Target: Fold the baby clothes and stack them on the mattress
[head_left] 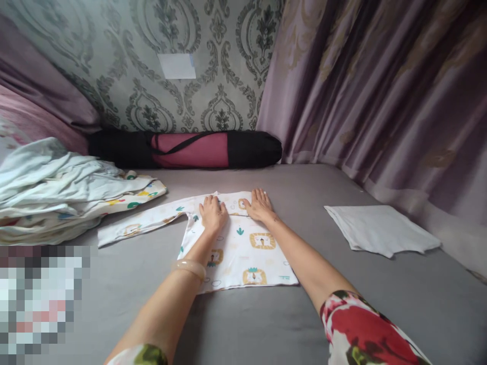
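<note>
A white long-sleeved child's shirt (234,258) printed with lion faces and green leaves lies flat on the grey bed sheet (236,329). One sleeve (144,223) stretches out to the left; the other lies folded across the upper part of the shirt. My left hand (213,214) rests open on the cloth near the collar, palm down. Pressing on the folded sleeve at the upper right corner is my right hand (261,205), its fingers stretched out flat. Both palms hide parts of the cloth beneath them.
A pile of loose clothes (57,187) is heaped at the left. To the right lies a folded white garment (380,228). A black and maroon long bag (190,149) stretches along the patterned wall (216,76). Purple curtains (342,86) hang on the right.
</note>
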`<state>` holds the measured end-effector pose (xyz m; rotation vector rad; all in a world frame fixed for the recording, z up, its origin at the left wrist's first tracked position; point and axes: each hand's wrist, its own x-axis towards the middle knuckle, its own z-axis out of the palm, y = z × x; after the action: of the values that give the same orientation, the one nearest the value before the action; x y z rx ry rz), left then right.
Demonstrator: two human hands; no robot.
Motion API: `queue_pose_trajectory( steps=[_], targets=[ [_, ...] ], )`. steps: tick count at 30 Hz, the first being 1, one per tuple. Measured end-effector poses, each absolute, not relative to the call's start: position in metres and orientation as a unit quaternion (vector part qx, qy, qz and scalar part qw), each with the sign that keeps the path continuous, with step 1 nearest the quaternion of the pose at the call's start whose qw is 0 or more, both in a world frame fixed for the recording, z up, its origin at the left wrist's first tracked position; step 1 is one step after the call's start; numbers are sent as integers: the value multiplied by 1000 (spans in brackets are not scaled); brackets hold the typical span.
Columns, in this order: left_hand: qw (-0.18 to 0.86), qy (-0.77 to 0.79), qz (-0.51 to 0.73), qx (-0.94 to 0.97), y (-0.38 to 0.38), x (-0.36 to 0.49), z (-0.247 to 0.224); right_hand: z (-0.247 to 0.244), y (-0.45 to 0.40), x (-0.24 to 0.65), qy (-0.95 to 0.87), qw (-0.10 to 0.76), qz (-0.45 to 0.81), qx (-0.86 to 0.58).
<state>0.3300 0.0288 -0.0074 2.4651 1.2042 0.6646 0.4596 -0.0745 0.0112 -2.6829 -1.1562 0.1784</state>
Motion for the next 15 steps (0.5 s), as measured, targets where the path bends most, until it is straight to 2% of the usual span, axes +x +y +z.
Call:
queue_pose_trajectory(
  steps=[5, 11, 15],
  targets=[
    [157, 416, 231, 865, 31, 330, -9, 13, -51, 436, -428, 153, 16, -890],
    [168, 405, 235, 867, 32, 329, -11, -2, -44, 422, -439, 146, 20, -887],
    [245, 419, 255, 836, 37, 332, -7, 5, -46, 425, -440, 134, 37, -887]
  ],
)
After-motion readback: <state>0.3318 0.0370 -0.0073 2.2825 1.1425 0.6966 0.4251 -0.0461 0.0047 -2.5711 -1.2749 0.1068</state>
